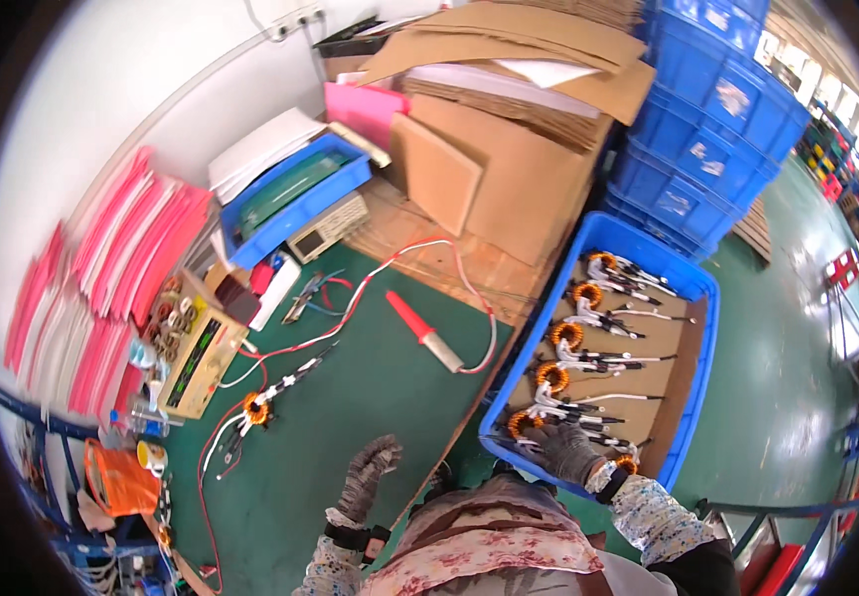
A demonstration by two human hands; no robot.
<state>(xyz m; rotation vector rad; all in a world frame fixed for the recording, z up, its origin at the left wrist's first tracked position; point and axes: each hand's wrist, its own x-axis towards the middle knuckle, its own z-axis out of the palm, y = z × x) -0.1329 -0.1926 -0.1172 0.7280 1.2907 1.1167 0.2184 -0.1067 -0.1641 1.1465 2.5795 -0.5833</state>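
Observation:
My right hand, in a grey glove, reaches into the near end of a blue plastic bin. Its fingers are closed at the white leads of a copper-wound toroidal coil; the fingertips are partly hidden. Several similar coils with white and black leads lie in a row on the cardboard lining. Over the green mat, my gloved left hand holds nothing, fingers stretched out. Farther left on the mat rests another toroidal coil with its leads spread.
A red-and-white test probe and its cable lie on the mat, beyond them pliers. A bench meter stands at left, near pink-and-white stacks. Cardboard sheets lean at the back. Stacked blue crates rise behind the bin.

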